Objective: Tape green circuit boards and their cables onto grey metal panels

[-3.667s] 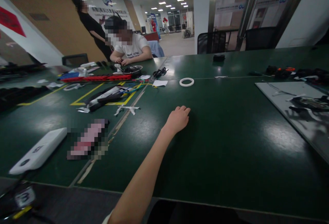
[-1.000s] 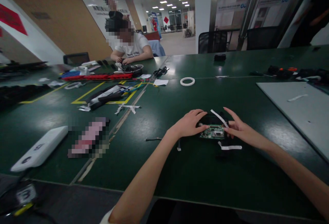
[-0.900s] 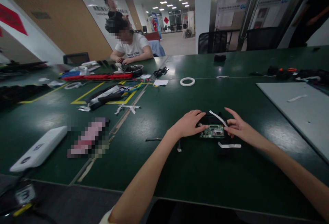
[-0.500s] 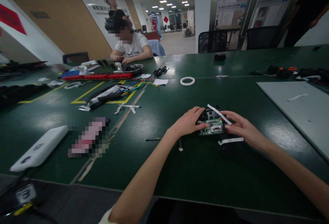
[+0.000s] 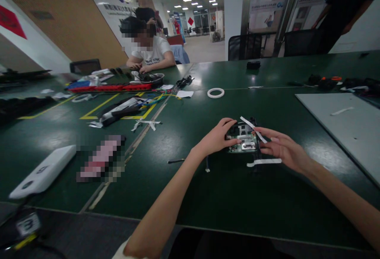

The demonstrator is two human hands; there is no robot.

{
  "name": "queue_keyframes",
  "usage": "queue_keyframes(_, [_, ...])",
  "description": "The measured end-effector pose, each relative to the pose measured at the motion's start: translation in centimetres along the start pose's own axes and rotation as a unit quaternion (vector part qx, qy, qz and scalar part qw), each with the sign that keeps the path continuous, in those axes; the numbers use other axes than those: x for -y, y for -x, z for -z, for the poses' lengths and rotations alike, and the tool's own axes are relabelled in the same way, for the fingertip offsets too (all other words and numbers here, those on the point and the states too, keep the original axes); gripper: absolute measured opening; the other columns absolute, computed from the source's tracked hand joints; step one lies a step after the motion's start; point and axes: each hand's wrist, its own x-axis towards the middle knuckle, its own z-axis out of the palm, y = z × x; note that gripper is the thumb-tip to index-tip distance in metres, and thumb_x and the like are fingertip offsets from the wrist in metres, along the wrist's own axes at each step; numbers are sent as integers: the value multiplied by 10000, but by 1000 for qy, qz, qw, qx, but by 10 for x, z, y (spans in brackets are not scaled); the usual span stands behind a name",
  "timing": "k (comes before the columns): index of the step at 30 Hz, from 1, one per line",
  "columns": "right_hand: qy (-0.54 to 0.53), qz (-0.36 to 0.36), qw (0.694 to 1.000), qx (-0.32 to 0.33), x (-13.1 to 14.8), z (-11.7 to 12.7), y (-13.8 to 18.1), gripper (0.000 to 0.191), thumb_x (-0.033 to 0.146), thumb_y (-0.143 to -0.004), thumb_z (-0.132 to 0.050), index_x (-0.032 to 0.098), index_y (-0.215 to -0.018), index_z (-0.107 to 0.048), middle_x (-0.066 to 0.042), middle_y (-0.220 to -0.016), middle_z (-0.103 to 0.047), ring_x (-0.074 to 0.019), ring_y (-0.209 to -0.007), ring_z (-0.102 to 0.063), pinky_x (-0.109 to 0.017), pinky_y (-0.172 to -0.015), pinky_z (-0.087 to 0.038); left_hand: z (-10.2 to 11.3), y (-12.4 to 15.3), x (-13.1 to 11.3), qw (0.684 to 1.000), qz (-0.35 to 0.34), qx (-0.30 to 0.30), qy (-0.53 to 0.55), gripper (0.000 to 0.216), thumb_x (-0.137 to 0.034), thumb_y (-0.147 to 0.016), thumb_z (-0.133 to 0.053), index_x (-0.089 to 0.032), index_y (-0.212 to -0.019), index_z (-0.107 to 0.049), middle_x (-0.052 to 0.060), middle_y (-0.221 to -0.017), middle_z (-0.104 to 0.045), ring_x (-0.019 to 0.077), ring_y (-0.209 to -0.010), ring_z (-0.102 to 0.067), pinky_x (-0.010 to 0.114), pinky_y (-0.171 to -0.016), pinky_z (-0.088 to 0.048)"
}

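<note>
A green circuit board (image 5: 236, 148) with a black and metal frame sits in front of me on the table. My left hand (image 5: 216, 137) is closed on its left side, fingers on the far edge and thumb at the near part. At the board's right side, my right hand (image 5: 283, 148) is closed, with a white strip of tape (image 5: 247, 122) at its fingertips; the strip slants across the frame's upper right corner. A second white strip (image 5: 268, 162) lies just below the right fingers, across something black. What lies beneath the board is hidden.
Short black cables (image 5: 207, 164) lie left of the board. Farther off are a white tape roll (image 5: 215, 93), a black-wrapped bundle with wires (image 5: 121, 110) and a white power bank (image 5: 44, 172). A pale panel (image 5: 332, 128) lies right. A person (image 5: 152, 53) sits across the table.
My right hand has shifted slightly, its fingers at the slanted strip. The lower white strip has turned and lies straighter. My left hand stays on the board.
</note>
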Motion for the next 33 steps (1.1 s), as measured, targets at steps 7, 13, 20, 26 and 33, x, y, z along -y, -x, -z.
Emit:
queue_keyframes(7, [-3, -1, 1000, 0, 3, -7, 1, 482, 332, -826, -536, 266, -1301, -492, -58, -1335, -462, -194, -1088, -535, -330, -923, -449, 3, -1, 1, 1000, 0, -8, -1, 534, -384, -827, -568, -224, -1310, -405, 87, -1322, -428, 213, -1165, -471, 389, -989, -413])
queue_keyframes(13, [-30, -36, 999, 18, -4, -5, -3, 491, 324, -840, -520, 256, -1323, -459, -63, -1392, -393, -203, -1123, -517, -334, -946, -442, 7, 2, 8, 998, 20, 17, -48, 548, -450, -819, -548, -215, -1298, -426, 91, -1292, -445, 213, -1097, -521, 362, -947, -441])
queue_keyframes(20, [-28, -53, 998, 18, -1, -6, -2, 603, 332, -838, -527, 305, -1403, -318, -76, -1326, -439, -205, -1072, -552, -335, -920, -468, 10, 2, 7, 997, 17, 53, -52, 535, -468, -826, -523, -219, -1292, -442, 96, -1290, -472, 221, -1123, -511, 381, -958, -419])
queue_keyframes(26, [-11, -74, 997, -9, -2, -1, -4, 748, 330, -830, -563, 383, -1442, -136, -51, -1239, -509, -193, -1002, -596, -364, -887, -502, 0, 1, 9, 993, 32, 80, -76, 595, -523, -819, -510, -204, -1311, -408, 103, -1266, -500, 222, -1083, -534, 353, -892, -446])
queue_keyframes(33, [44, -91, 994, -35, -2, 12, -3, 724, 353, -841, -551, 382, -1441, -148, -39, -1136, -570, -186, -941, -613, -362, -825, -540, -16, -1, -1, 986, 46, 79, -142, 631, -566, -837, -445, -204, -1346, -354, 118, -1280, -478, 225, -976, -587, 323, -792, -468])
